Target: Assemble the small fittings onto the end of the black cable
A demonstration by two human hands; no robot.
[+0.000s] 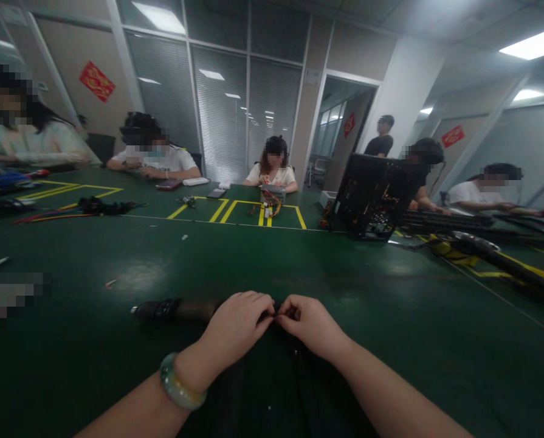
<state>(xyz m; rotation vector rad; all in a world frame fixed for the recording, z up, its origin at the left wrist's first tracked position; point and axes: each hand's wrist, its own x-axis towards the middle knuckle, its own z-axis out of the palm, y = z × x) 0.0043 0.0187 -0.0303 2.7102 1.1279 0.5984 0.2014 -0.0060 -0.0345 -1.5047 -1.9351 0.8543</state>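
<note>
A dark cylindrical tool-like object (194,311) with a metal tip at its left end lies on the green table. My left hand (242,316), with a bracelet (180,383) at its wrist, rests over the right part of this object, its fingers pinched together. Close beside it, my right hand (312,322) is also in a pinch, the fingertips of both hands nearly meeting. Something dark and small lies between the fingertips, too hidden to make out. Below the hands a dark strip-like shape shows dimly.
Across the green table (162,267) sit several people. A black computer case (372,194) stands at the back right, near a black tubular item (495,252). Wires (89,210) lie at the left; small scraps are scattered about.
</note>
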